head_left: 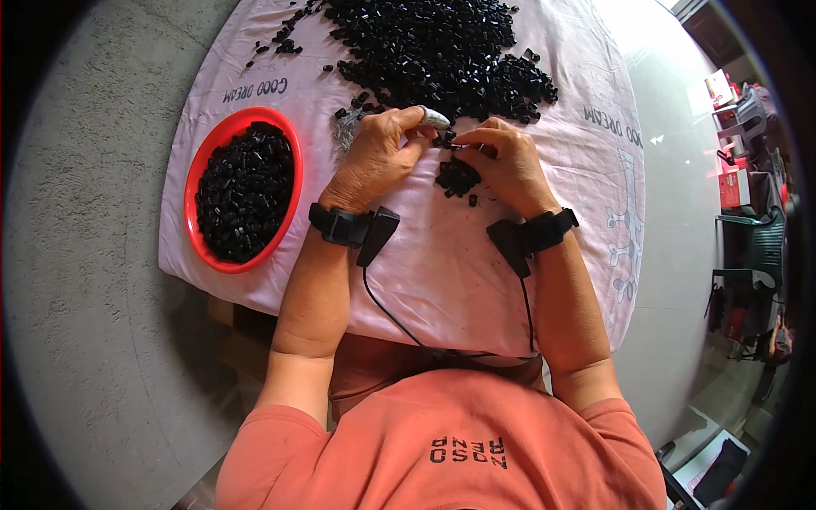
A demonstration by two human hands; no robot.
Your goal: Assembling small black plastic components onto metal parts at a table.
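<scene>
My left hand (387, 151) is bent in a pinch, with a silvery-white wrap (434, 118) on one finger. Facing it, the fingers of my right hand (507, 161) close on a small black plastic piece (448, 136) at the left fingertips. What the left fingers hold is too small to make out. Just below the fingertips lies a little cluster of black pieces (457, 176). A tangle of thin silvery bits (347, 127) rests against the left hand's outer side. Beyond both hands spreads a large heap of the same black pieces (425, 51).
A red oval basin (293, 200) full of black pieces stands on the left of the pink cloth-covered table (425, 280). Loose pieces (285, 44) are scattered at the far left. Black wrist straps with cables cross the near edge. A green chair (765, 246) stands at right.
</scene>
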